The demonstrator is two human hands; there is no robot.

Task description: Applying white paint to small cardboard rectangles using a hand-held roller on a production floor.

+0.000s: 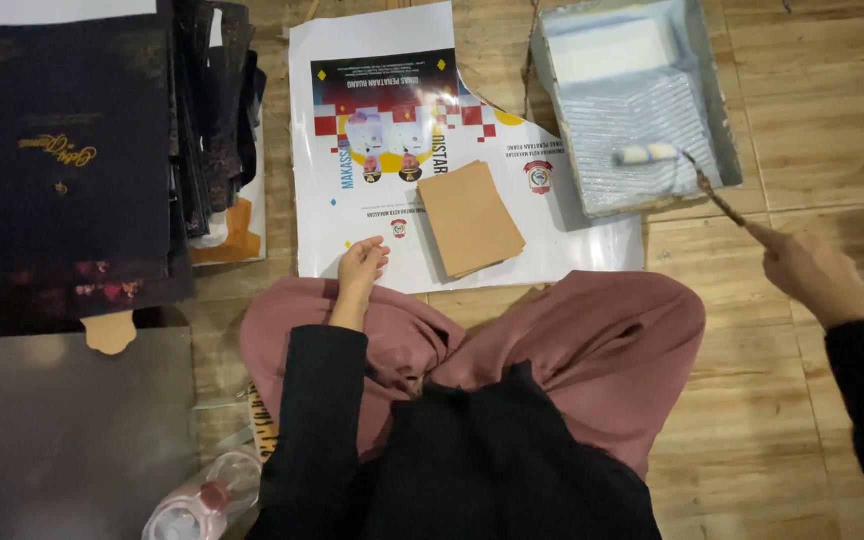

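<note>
1. The grey paint tray [714, 100] is holding white paint, and a small roller [649, 153] is lying in it.
2. The right hand [812, 272] is squeezing the roller's handle.
3. The left hand [360, 268], fingers loosely curled and empty, is resting at the poster's [372, 230] bottom edge.
4. The bottle [202, 505] is getting cut off.

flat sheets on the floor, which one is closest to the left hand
The white poster: the left hand rests on its near edge. The brown card lies further in on it, and the dark covers sit off to the side.
</note>
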